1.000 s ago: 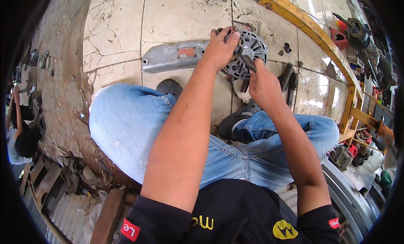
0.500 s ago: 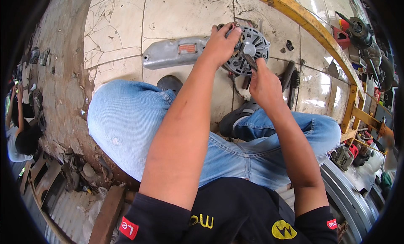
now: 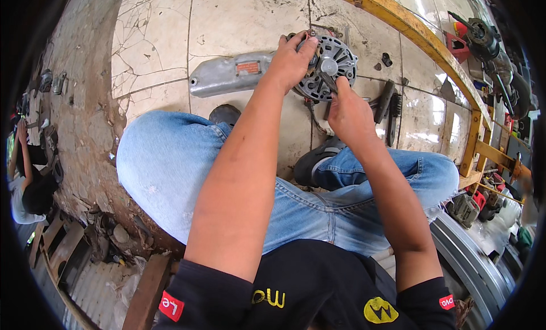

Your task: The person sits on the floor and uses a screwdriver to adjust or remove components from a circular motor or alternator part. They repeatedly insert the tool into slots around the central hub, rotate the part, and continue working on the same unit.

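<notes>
A round grey alternator [image 3: 343, 56] with a slotted end face stands on the tiled floor in front of me. My left hand [image 3: 291, 64] grips its left side, thumb near the top edge and fingers wrapped behind. In my closed right hand [image 3: 352, 115] is a dark metal hand tool [image 3: 328, 82], its tip against the slotted face just below the central hub. Most of the tool is hidden in my fist, so its exact kind does not show. Left of the alternator lies a long grey metal cover [image 3: 219, 82] with an orange label, partly behind my left wrist.
Dark-handled tools [image 3: 384, 100] and a black brush [image 3: 396, 107] lie right of my right hand. A yellow metal frame [image 3: 421, 37] curves along the right, with machine parts [image 3: 483, 40] beyond. Another person [image 3: 31, 185] is at the far left. My shoe [image 3: 310, 162] is near the alternator.
The alternator and both hands appear slightly further left, as does the surrounding floor. Both grips are kept, and the tool's tip remains at the slotted face below the hub.
</notes>
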A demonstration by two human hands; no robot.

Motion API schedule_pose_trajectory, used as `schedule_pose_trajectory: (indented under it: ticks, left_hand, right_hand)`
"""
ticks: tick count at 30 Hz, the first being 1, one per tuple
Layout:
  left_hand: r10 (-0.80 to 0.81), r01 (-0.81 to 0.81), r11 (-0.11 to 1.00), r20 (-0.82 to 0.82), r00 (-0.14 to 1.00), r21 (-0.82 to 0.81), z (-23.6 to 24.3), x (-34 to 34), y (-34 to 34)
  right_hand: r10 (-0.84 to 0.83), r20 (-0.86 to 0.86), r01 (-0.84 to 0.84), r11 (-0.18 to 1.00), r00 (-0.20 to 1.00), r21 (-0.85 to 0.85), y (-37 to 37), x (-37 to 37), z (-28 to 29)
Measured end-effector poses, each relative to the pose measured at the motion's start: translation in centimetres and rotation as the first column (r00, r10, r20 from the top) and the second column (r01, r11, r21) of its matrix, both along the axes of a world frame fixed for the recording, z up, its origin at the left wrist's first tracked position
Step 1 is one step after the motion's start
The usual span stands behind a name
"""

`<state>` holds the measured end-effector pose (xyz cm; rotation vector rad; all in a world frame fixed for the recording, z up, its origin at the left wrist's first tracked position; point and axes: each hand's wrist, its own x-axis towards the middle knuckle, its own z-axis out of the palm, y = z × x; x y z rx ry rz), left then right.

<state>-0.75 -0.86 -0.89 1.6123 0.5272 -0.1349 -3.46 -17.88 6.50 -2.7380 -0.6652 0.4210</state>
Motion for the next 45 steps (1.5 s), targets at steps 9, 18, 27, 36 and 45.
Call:
schedule_pose_trajectory:
  ticks: [9, 18, 27, 36, 45]
  left_hand:
    - [-0.02, 0.021, 1.0, 0.014, 1.0, -0.022, -0.6, 0.0, 0.3]
    - [-0.016, 0.016, 1.0, 0.01, 1.0, -0.014, -0.3, 0.0, 0.2]
    - [0.014, -0.014, 1.0, -0.026, 1.0, -0.007, 0.6, -0.1, -0.2]
    - [-0.014, 0.014, 1.0, 0.001, 1.0, -0.01, 0.1, -0.2, 0.1]
    - [-0.005, 0.005, 0.999, 0.02, 1.0, -0.032, -0.1, 0.0, 0.2]
  right_hand:
    - [-0.016, -0.002, 0.016, 0.999, 1.0, 0.038, 0.6, 0.5, 0.5]
    - [-0.02, -0.003, 0.02, 0.999, 1.0, 0.035, 0.6, 0.3, 0.4]
    - [-0.056, -0.039, 0.058, 0.997, 0.998, 0.058, 0.8, 0.0, 0.4]
    - [-0.052, -0.03, 0.053, 0.997, 0.998, 0.052, 0.8, -0.2, 0.2]
    - [-0.018, -0.045, 0.022, 0.997, 0.999, 0.078, 0.5, 0.1, 0.4]
